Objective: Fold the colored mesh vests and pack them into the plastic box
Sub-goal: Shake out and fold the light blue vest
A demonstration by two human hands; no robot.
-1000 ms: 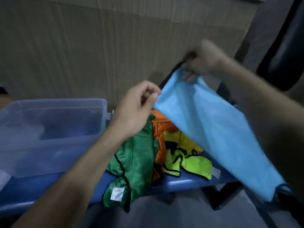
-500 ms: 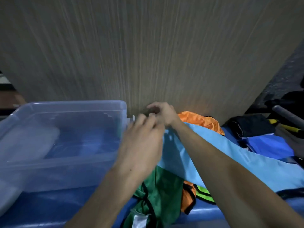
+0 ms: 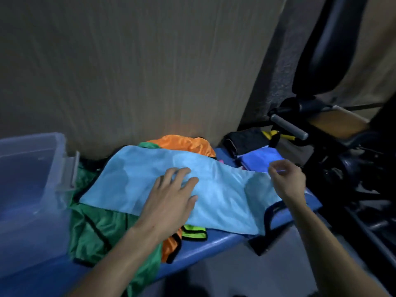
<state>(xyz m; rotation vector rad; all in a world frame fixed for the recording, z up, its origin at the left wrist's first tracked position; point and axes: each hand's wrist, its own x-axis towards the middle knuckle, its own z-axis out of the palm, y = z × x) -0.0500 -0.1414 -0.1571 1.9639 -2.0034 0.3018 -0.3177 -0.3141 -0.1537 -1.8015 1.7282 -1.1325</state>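
Observation:
A light blue mesh vest [image 3: 132,185] lies spread across a pile of other vests on the blue bench [image 3: 214,241]. My left hand [image 3: 171,198] presses flat on its middle with straight fingers. My right hand [image 3: 285,179] pinches the vest's right edge. Under it lie a green vest [image 3: 96,230], an orange vest [image 3: 186,143] and a yellow-green vest [image 3: 194,232]. The clear plastic box [image 3: 32,189] stands at the left of the bench, beside the pile.
A wooden panel [image 3: 150,71] rises right behind the bench. Folded dark blue cloth [image 3: 260,158] and a black cloth [image 3: 244,140] lie at the bench's far right. Black gym equipment with a grey bar [image 3: 289,127] stands to the right.
The blue vest was held up in the air, then brought down. It now lies flat over the pile, with my left hand on top and my right hand moved out to its right edge.

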